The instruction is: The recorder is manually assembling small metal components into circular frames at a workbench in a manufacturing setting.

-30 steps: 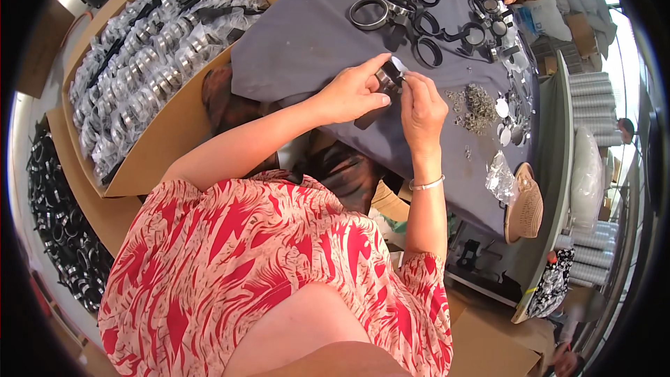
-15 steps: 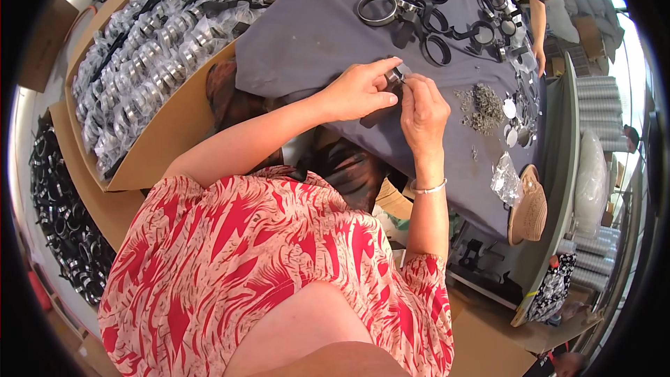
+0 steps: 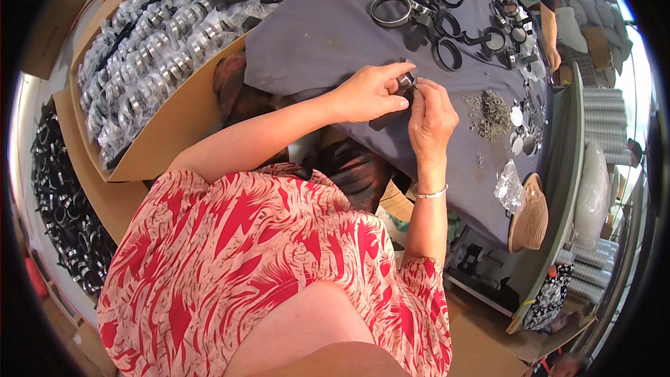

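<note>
Over the grey cloth point(image 3: 307, 42) of the table, my left hand point(image 3: 370, 94) holds a small black part with a shiny metal face point(image 3: 406, 80) between its thumb and fingers. The index finger stretches along its far side. My right hand point(image 3: 433, 117) is pinched closed against the near right side of that part. Whatever sits in the right fingertips is too small to make out. Beyond both hands lie several black rings with bracket arms point(image 3: 436, 58), some with round glass or mirror faces. A heap of small metal pieces point(image 3: 490, 115) lies right of my right hand.
Round white discs point(image 3: 516, 116), a crumpled clear bag point(image 3: 509, 185) and a straw hat point(image 3: 534, 218) line the table's right side. A carton point(image 3: 164, 126) of bagged metal rings stands at left. A co-worker's hand point(image 3: 553, 59) rests at the far right edge.
The whole view has shifted, so the table and things sit slightly farther right and lower. Both hands stay together at the small black part, with only slight finger movement.
</note>
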`<move>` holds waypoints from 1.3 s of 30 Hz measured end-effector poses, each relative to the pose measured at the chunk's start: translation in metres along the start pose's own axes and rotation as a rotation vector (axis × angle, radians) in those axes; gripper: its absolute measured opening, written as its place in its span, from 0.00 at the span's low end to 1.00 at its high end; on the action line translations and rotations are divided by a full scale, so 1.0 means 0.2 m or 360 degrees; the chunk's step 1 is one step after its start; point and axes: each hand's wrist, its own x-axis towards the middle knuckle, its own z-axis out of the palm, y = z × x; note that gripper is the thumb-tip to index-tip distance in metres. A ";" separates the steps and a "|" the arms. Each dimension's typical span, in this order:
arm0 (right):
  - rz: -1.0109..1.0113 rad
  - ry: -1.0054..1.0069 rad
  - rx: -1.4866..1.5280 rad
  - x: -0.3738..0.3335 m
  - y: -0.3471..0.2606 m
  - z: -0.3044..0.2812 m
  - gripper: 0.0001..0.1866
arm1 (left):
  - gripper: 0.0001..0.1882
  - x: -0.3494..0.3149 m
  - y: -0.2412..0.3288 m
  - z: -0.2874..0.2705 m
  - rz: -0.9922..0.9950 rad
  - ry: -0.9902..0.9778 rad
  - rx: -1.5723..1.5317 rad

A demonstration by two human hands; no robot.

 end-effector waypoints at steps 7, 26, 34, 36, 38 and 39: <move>0.0018 0.0014 -0.0003 0.00 0.01 0.00 0.07 | 0.33 0.01 0.02 0.00 -0.0012 -0.0021 0.0032; -0.0027 0.0041 -0.0030 -0.08 0.00 0.03 0.03 | 0.26 -0.01 -0.03 0.04 0.0405 0.0193 0.0287; 0.0014 0.0077 -0.0086 -0.03 0.00 0.10 0.05 | 0.16 0.04 -0.04 0.03 0.0298 0.0393 0.0278; -0.0045 0.0115 -0.0216 -0.01 -0.02 0.07 0.03 | 0.12 0.03 0.04 0.05 0.0078 0.0511 0.0423; 0.0064 0.0067 -0.0085 -0.02 0.00 0.08 0.05 | 0.11 0.04 0.00 0.03 0.0132 0.0516 0.0449; 0.0040 0.0106 -0.0022 0.00 0.00 0.09 0.05 | 0.11 0.07 -0.10 0.02 0.0326 0.0484 0.0228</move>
